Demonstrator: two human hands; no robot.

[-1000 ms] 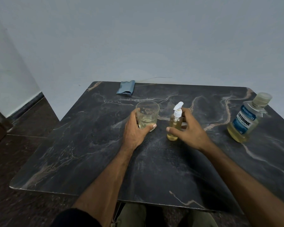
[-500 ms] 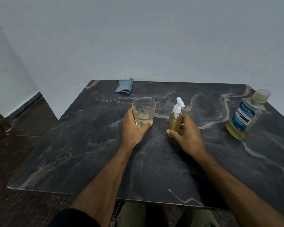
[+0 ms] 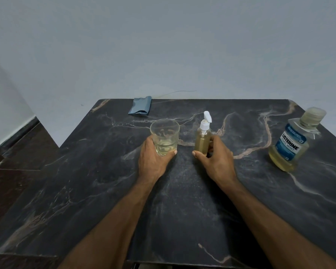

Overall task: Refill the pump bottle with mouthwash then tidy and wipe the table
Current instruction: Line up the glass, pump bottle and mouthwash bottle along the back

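Since a second ago the pump bottle [image 3: 202,140] has been stood up from a lean to upright, its white nozzle now pointing away from the person, and the right hand [image 3: 215,159] has closed in around its lower half.

The tabletop [image 3: 182,200] is a dark, polished stone slab veined with pale and rust-coloured lines, its corners rounded. Everything else is placed from the glass, which stands near the slab's middle.

The mouthwash bottle [image 3: 293,140] stands well to the right of the glass, near the slab's right edge: clear plastic, broad-shouldered, with a blue label, a ribbed cap and yellowish liquid in its lower part.

The left hand [image 3: 153,159] wraps the glass from the near side, its grip curled round the base, thumb tip showing at the glass's right.

The right hand's grip holds the pump bottle, thumb in front and fingers behind.

The glass [image 3: 164,136] is a clear round tumbler with a shallow layer of pale yellow liquid.

The pump bottle stands just right of the glass, a slim clear cylinder filled with amber liquid.

A cloth [image 3: 140,107], blue-grey and folded flat, lies beyond the glass at the slab's far edge.
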